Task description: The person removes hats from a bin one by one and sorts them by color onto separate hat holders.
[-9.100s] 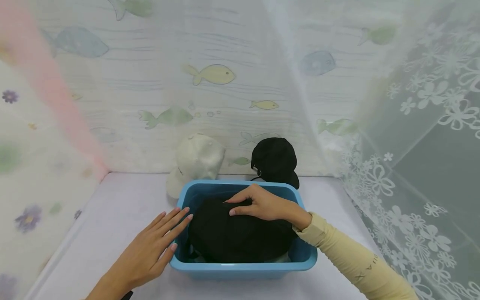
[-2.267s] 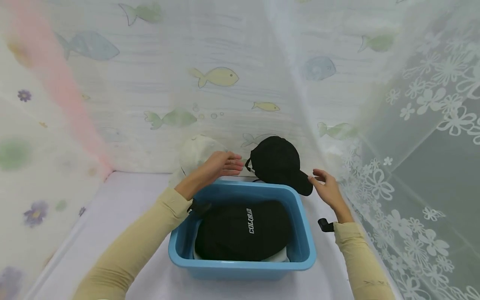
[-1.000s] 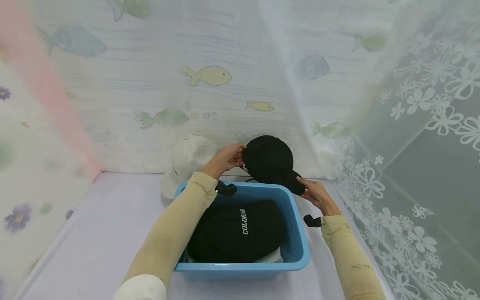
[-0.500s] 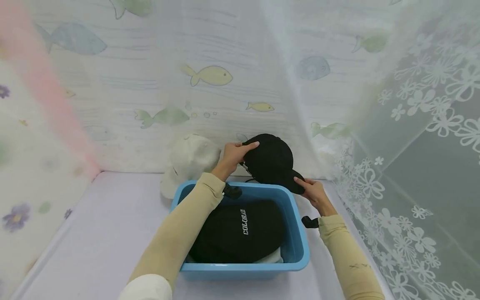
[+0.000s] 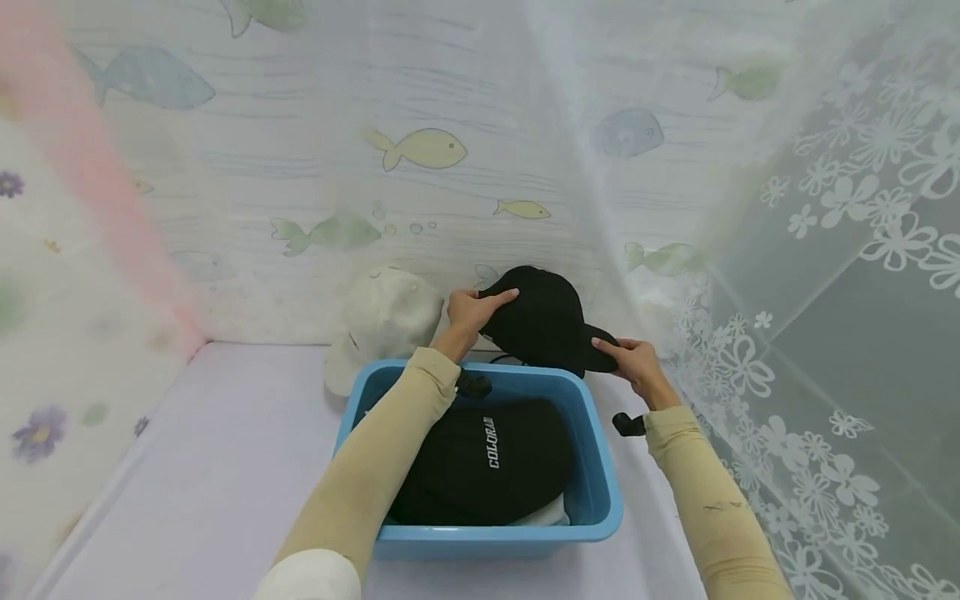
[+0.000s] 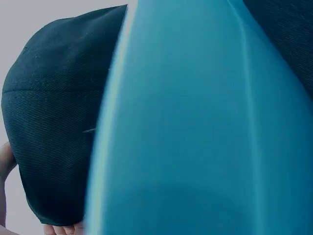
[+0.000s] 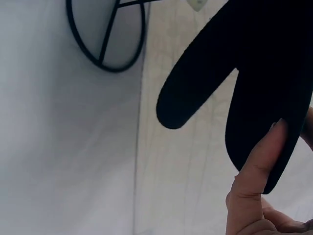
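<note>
Cap [image 5: 542,323], black, we held beyond the blue tub [image 5: 604,492]: our left hand [image 5: 470,313] pinched its back edge, our right hand [image 5: 636,364] pinched its brim.

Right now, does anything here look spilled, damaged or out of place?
Nothing looks spilled or damaged. Slightly odd: lettering on the black cap in the blue basin runs sideways, so it reads bottom to top.
</note>
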Demonstrator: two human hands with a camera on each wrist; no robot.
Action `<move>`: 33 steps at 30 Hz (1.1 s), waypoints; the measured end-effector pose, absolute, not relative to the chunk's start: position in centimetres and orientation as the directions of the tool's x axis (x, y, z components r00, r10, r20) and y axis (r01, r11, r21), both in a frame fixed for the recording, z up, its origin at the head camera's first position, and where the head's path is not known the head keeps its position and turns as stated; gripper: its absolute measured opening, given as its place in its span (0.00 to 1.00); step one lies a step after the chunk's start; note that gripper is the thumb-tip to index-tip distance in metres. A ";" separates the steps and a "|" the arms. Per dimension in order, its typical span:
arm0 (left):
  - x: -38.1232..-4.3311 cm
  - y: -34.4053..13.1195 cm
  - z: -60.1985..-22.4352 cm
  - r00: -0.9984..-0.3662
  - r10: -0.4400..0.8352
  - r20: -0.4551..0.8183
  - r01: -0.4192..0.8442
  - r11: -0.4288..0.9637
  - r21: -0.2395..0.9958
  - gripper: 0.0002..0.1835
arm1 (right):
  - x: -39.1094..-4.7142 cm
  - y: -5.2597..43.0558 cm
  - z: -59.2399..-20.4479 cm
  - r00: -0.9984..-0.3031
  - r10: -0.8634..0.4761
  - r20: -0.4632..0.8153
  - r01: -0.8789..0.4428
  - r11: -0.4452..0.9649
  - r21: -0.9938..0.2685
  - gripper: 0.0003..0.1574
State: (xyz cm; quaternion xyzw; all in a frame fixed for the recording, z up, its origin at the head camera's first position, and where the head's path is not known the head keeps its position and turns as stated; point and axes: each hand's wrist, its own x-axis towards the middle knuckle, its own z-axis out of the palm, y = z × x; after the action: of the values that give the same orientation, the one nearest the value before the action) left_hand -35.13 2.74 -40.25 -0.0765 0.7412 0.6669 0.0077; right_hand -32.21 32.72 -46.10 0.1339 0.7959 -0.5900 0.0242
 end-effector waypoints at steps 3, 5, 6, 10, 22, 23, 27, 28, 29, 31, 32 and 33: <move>-35.1 2.8 -40.7 -0.984 -0.110 -0.143 -0.155 0.108 0.982 0.31 | -32.4 32.8 -46.4 -0.963 0.174 -0.204 0.246 0.272 -0.930 0.46; -35.2 2.9 -40.9 -0.983 -0.111 -0.145 -0.157 0.115 0.981 0.32 | -32.6 32.9 -46.4 -0.963 0.176 -0.203 0.246 0.279 -0.928 0.47; -35.2 3.0 -41.0 -0.982 -0.117 -0.147 -0.160 0.118 0.980 0.31 | -32.7 32.9 -46.5 -0.963 0.175 -0.203 0.247 0.285 -0.926 0.47; -35.1 3.1 -41.2 -0.980 -0.115 -0.160 -0.175 0.138 0.975 0.35 | -32.9 32.8 -46.6 -0.960 0.181 -0.216 0.262 0.298 -0.918 0.49; -34.4 3.2 -41.2 -0.986 -0.119 -0.119 -0.141 0.196 0.970 0.47 | -33.4 32.4 -47.8 -0.939 0.150 -0.310 0.337 0.204 -0.919 0.50; -34.4 3.2 -41.3 -0.986 -0.122 -0.114 -0.137 0.197 0.971 0.46 | -33.4 32.4 -47.9 -0.940 0.146 -0.309 0.334 0.209 -0.919 0.51; -34.5 3.2 -41.5 -0.987 -0.126 -0.099 -0.123 0.192 0.974 0.45 | -33.5 32.2 -48.3 -0.941 0.132 -0.313 0.335 0.216 -0.917 0.51; -34.5 3.2 -41.5 -0.988 -0.124 -0.097 -0.120 0.191 0.974 0.45 | -33.5 32.2 -48.5 -0.940 0.134 -0.313 0.336 0.216 -0.917 0.51; -34.5 3.2 -41.5 -0.988 -0.123 -0.093 -0.116 0.195 0.974 0.45 | -33.5 32.2 -48.6 -0.940 0.136 -0.312 0.335 0.208 -0.919 0.51; -34.6 3.2 -41.5 -0.988 -0.122 -0.089 -0.113 0.202 0.973 0.45 | -33.5 32.2 -48.8 -0.942 0.138 -0.306 0.328 0.193 -0.925 0.51; -34.6 3.2 -41.5 -0.988 -0.123 -0.089 -0.112 0.204 0.972 0.45 | -33.5 32.1 -48.8 -0.943 0.143 -0.302 0.325 0.180 -0.928 0.51; -34.6 3.2 -41.5 -0.988 -0.125 -0.090 -0.115 0.208 0.971 0.45 | -33.5 32.1 -48.9 -0.943 0.147 -0.299 0.321 0.164 -0.933 0.51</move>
State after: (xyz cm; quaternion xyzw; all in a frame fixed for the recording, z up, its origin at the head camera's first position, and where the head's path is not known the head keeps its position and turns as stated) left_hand -34.60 3.19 -41.54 -0.0772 0.7771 0.6247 -0.0044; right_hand -33.55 32.08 -48.91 0.1540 0.7599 -0.6277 0.0695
